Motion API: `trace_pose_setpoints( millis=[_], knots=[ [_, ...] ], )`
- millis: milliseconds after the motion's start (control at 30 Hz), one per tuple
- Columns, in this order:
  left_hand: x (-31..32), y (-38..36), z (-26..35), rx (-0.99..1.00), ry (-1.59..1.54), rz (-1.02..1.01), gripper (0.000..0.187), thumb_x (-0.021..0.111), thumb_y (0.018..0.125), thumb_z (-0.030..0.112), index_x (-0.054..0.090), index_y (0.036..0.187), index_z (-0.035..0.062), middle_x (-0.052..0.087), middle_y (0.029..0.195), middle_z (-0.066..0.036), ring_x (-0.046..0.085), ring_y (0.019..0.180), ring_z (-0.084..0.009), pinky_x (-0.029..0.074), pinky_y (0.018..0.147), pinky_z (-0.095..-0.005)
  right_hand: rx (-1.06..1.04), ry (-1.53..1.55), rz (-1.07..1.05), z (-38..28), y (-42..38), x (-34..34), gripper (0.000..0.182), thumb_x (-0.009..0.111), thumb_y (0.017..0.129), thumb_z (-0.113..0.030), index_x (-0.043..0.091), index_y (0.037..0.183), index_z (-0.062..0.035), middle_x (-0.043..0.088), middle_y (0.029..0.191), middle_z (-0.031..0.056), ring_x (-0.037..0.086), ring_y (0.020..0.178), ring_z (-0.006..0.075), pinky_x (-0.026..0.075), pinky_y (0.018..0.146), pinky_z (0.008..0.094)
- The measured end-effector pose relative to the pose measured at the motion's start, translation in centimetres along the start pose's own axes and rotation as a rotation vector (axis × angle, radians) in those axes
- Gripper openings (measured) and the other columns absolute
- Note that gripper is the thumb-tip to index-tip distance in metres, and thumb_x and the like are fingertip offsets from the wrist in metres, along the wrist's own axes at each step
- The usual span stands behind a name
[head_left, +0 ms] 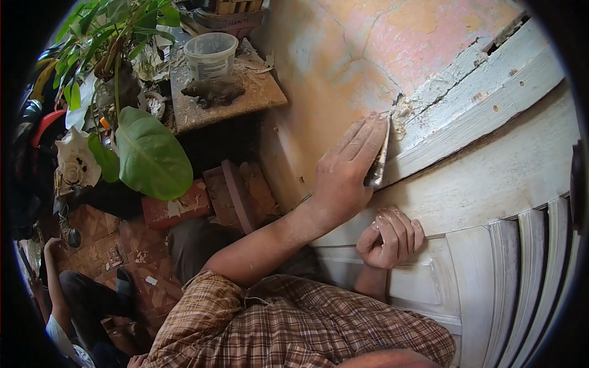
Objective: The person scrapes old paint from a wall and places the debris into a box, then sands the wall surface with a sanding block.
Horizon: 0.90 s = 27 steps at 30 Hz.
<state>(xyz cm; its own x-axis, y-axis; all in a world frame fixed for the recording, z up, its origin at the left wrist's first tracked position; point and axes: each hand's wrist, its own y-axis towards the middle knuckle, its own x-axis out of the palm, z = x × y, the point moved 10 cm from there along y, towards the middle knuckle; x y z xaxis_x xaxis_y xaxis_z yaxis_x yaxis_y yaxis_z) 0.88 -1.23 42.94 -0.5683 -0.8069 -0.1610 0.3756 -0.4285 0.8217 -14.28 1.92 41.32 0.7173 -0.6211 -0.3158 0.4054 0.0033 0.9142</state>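
Note:
My left hand [350, 162] presses against the wall beside the frame, fingers stretched over a flat scraper [379, 162] with a worn metal-looking edge; most of the tool is hidden under the palm. Its upper end meets the rough plaster seam [402, 116] between the painted wall [343, 73] and the white wooden frame [472, 104]. Below it, my right hand [392, 238] is loosely curled into a fist in front of the white panelled wood [423, 282], and nothing shows in it. Both hands are dusty.
To the left, a small table [264, 101] bears a plastic tub [210, 55], a dark lump [213, 92] and plaster crumbs. A leafy plant [153, 153] hangs beside it. Below stands a red box [175, 205]. Another person's arm [55, 282] shows at lower left.

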Motion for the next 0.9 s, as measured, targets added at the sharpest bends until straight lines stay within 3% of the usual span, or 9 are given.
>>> trace_pose_setpoints(
  millis=[100,167,333,700,767,900],
  knots=[
    [0.5,-0.8,-1.0,-0.013,0.042,0.004,0.065,0.06,0.072,-0.006,0.049,0.135,-0.0013,0.054,0.134,-0.021,0.052,0.126,-0.038,0.046,0.101,-0.0426,0.0,0.016,-0.011,0.1,0.1,0.1,0.006,0.055,0.088,-0.009,0.059,0.093,-0.0093,0.072,0.087,0.0036,0.07,0.082,0.0219,0.038,0.098,0.0379],
    [0.7,-1.0,-1.4,-0.005,0.075,0.021,0.066,0.06,0.071,-0.007,0.049,0.136,-0.0014,0.054,0.135,-0.021,0.051,0.126,-0.0382,0.046,0.101,-0.043,0.006,0.0,-0.009,0.1,0.3,0.1,0.005,0.054,0.09,-0.013,0.059,0.091,-0.0126,0.072,0.083,0.0004,0.069,0.08,0.0168,0.035,0.101,0.0343],
    [-0.5,2.8,-3.7,-0.099,0.064,0.063,0.067,0.058,0.073,-0.007,0.047,0.138,0.003,0.052,0.137,-0.022,0.051,0.125,-0.0391,0.045,0.101,-0.0447,0.002,0.003,0.006,0.0,0.2,0.0,0.005,0.054,0.09,-0.014,0.059,0.091,-0.0131,0.072,0.084,-0.0002,0.069,0.08,0.0166,0.035,0.101,0.0343],
    [0.2,-0.1,-2.2,-0.046,0.116,-0.009,0.061,0.058,0.076,-0.004,0.05,0.136,0.0029,0.054,0.135,-0.021,0.052,0.125,-0.037,0.047,0.1,-0.0439,0.033,0.009,0.005,0.2,0.4,0.0,0.005,0.054,0.09,-0.013,0.059,0.089,-0.0133,0.072,0.084,-0.0001,0.069,0.08,0.0165,0.035,0.101,0.0344],
    [-0.2,0.1,-2.8,-0.103,-0.008,-0.042,0.064,0.055,0.07,-0.011,0.053,0.133,0.0,0.055,0.133,-0.023,0.052,0.124,-0.0383,0.044,0.103,-0.0422,0.023,-0.021,0.01,0.0,0.5,0.0,0.005,0.054,0.09,-0.013,0.059,0.088,-0.0131,0.072,0.083,-0.0001,0.069,0.08,0.0169,0.035,0.101,0.0345],
    [-0.5,-0.6,-2.5,-0.145,-0.002,-0.106,0.065,0.055,0.07,-0.011,0.052,0.134,0.0006,0.055,0.133,-0.023,0.053,0.124,-0.038,0.045,0.102,-0.0421,0.004,-0.015,0.004,-0.1,0.5,-0.1,0.006,0.054,0.09,-0.014,0.06,0.087,-0.013,0.072,0.082,-0.0001,0.069,0.08,0.0172,0.035,0.101,0.0343]
  ],
)
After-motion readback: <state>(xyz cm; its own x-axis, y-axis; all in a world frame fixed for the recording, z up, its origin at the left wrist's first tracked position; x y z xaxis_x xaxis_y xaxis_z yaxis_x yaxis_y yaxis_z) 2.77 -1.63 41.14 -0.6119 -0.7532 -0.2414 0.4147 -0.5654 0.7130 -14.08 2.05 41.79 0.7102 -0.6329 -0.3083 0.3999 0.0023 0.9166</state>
